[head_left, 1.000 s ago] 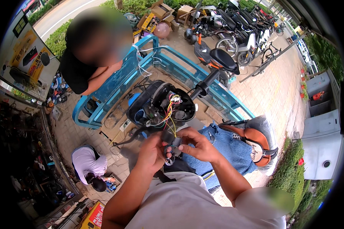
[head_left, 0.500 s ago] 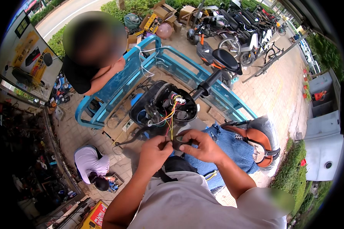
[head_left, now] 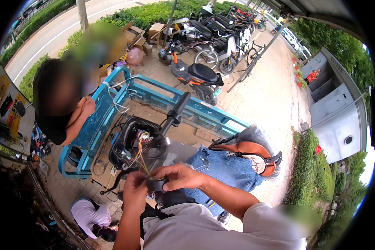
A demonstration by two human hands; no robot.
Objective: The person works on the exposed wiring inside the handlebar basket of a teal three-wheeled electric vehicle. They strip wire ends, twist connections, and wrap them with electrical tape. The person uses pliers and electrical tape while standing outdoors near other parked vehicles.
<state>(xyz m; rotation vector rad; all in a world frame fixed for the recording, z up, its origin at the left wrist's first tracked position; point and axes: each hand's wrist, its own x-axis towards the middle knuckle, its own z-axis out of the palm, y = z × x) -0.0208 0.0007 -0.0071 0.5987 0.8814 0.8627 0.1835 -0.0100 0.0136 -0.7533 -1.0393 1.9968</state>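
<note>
My right hand (head_left: 181,177) is closed on a roll of black tape (head_left: 157,184), its thumb and fingers at the ring's edge. Right beside it, my left hand (head_left: 135,191) is pinched at the ends of thin coloured wires (head_left: 142,161); its fingertips partly hide them. Those wires rise in a strand from an opened black handlebar housing (head_left: 120,146), where white connectors and more wires show. A black handlebar grip (head_left: 178,109) sticks out of the housing's far right side.
A blue metal cargo bed (head_left: 154,85) stands beyond the housing, with a person in black (head_left: 56,104) leaning on it. Blue cloth (head_left: 221,173) and a brown seat (head_left: 252,150) are at right. A crouching person (head_left: 89,216) is lower left; a scooter (head_left: 198,79) is parked behind.
The view has swung, so the housing, cargo bed and both hands sit further left. The tape roll now shows more of its ring, still in my right hand beside the wires.
</note>
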